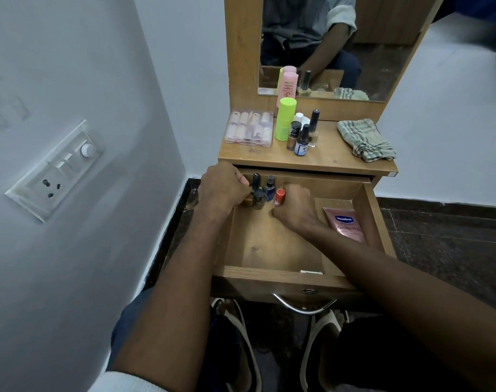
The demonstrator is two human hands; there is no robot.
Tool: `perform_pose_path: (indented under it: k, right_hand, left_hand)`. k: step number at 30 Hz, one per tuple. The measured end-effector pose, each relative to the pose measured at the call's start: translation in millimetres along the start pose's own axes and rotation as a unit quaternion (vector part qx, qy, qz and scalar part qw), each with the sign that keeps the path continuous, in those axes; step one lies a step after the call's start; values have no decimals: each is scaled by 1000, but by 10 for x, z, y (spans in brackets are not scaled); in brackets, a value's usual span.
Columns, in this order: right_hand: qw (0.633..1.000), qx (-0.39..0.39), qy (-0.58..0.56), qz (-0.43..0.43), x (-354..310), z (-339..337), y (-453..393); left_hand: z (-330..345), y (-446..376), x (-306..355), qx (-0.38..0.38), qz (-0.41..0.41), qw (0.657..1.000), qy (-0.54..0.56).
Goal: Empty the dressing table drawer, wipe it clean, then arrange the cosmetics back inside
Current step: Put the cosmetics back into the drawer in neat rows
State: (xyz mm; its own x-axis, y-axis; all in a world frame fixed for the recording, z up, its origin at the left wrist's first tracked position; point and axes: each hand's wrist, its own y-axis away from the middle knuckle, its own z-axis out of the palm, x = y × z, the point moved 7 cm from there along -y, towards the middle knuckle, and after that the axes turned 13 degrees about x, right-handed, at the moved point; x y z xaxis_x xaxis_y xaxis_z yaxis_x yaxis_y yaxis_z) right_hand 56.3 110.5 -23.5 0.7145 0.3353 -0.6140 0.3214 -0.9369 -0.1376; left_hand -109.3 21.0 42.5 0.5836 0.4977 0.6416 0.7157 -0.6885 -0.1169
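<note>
- The open drawer (374, 219) holds three small bottles (265, 190) at its back left and a pink Vaseline tube (345, 225) (right compartment)
- Left hand (222, 188) grasps one bottle; right hand (293, 209) grips an orange bottle (279, 197)
- More cosmetics (297, 131) stand on the tabletop (326, 157)

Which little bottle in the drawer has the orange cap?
The orange-capped bottle gripped by the right hand, rightmost of the row in the open wooden drawer. The other bottles beside it, by the left hand, have dark caps.
</note>
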Motion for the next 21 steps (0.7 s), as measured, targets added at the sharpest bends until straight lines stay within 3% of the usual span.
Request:
perform_pose_path:
  k: [21]
  right_hand:
    - [997,18,-68,14,-59,64,6]
  left_hand:
    - [-76,31,22,1,9,1000,-14]
